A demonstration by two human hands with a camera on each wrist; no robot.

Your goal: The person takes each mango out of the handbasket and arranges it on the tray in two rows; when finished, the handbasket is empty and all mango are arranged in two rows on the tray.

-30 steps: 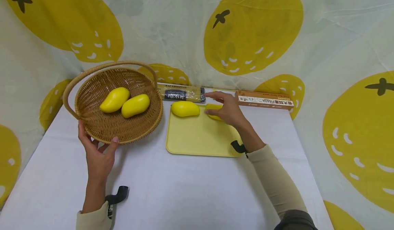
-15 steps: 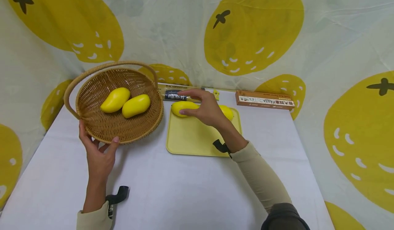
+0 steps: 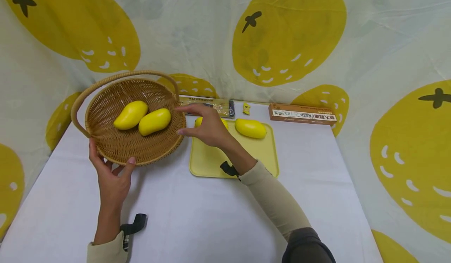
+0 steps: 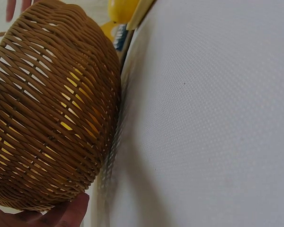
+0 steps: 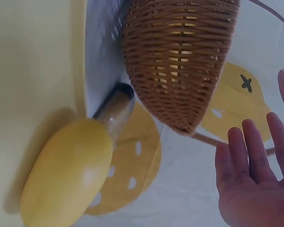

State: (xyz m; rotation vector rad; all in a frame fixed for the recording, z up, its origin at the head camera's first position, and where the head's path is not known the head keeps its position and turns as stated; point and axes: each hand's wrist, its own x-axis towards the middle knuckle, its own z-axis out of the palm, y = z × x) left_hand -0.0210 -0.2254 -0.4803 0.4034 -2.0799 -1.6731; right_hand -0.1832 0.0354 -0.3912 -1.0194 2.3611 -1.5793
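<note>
My left hand (image 3: 114, 181) grips the lower left rim of a wicker basket (image 3: 151, 149), thumb at the rim and fingers reaching underneath. The basket is tilted, its mouth facing me, with two yellow mangoes (image 3: 131, 115) lying in it. By the basket's right rim, my right hand (image 3: 208, 126) has thumb and fingers spread apart, and the right wrist view shows nothing in it. On a pale yellow tray (image 3: 218, 157) lie two more mangoes: one (image 3: 251, 128) in plain sight, the other (image 5: 66, 170) partly hidden behind my right hand in the head view.
Behind the tray are a spaghetti packet (image 3: 225, 108), partly covered by my hand and the basket, and a small yellow sachet (image 3: 246, 108). A brown pasta box (image 3: 303, 113) lies at the back right. A fruit-print curtain (image 3: 289, 36) stands along the back of the white table.
My right hand has moved left from the right-hand mango on the tray, across the other mango, to the basket's right rim. My left hand and the basket have stayed put.
</note>
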